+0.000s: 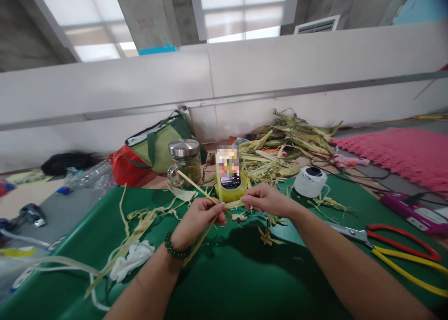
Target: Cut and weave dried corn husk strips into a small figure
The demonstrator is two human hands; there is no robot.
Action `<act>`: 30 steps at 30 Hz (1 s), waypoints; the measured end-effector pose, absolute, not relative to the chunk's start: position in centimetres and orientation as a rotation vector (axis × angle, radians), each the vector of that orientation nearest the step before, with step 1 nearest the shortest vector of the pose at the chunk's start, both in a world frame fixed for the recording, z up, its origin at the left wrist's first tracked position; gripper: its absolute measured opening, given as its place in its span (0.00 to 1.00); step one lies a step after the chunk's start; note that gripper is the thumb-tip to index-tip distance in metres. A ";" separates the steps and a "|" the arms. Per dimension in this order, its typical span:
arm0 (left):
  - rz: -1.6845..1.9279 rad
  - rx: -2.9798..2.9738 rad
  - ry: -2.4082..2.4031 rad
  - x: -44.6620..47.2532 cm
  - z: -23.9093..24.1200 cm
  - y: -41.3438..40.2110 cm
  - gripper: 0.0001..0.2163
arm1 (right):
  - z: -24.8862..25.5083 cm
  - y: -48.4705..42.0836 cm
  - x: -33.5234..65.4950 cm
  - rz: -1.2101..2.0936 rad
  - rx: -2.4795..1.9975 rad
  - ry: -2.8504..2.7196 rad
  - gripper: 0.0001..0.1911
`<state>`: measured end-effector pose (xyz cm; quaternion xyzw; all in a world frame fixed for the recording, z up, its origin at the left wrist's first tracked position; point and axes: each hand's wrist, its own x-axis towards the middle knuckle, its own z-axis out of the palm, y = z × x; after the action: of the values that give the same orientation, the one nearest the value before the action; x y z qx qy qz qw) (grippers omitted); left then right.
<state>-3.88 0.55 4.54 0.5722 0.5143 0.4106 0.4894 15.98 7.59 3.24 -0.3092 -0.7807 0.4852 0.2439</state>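
Straw-yellow strips [233, 204], flat, fibrous, crossed; pinched in left hand [204, 212], right hand [265, 200].

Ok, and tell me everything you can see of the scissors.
The scissors lie on the green surface, to the right of the right forearm. Their blades look like silvery metal and point left. There are two long loop handles, one red and one yellow; the yellow one reaches the picture's right edge. Neither hand holds them. The blades end at the forearm's outline in this view, so whether they touch it is unclear.
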 end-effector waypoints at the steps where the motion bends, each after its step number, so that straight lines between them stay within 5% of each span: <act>1: 0.994 1.407 1.262 -4.0 4.6 0.5 0.16 | 3.4 8.0 16.4 1.373 -0.868 -2.112 0.21; 7: 1.048 1.457 1.359 -4.2 4.9 0.6 0.15 | 3.3 10.0 18.0 1.368 -1.073 -1.857 0.27; 12: 0.941 1.608 1.407 -3.3 4.6 0.4 0.15 | 2.5 10.8 18.0 0.769 -1.355 -1.959 0.27; 17: 1.006 1.707 1.485 -2.5 3.0 0.3 0.15 | 2.9 8.3 16.5 0.187 -1.223 -1.979 0.08; 23: 1.088 1.625 1.315 -1.7 2.1 -0.1 0.09 | 2.2 4.6 13.5 0.747 -0.858 -2.079 0.12; 30: 1.153 1.062 1.257 -1.2 2.6 0.2 0.18 | 1.1 5.0 13.0 0.968 -0.855 -1.675 0.14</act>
<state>-1.16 0.19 2.63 0.4461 0.5279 0.4845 0.5362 12.96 5.00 1.07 -0.3519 -0.6900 0.3988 0.4908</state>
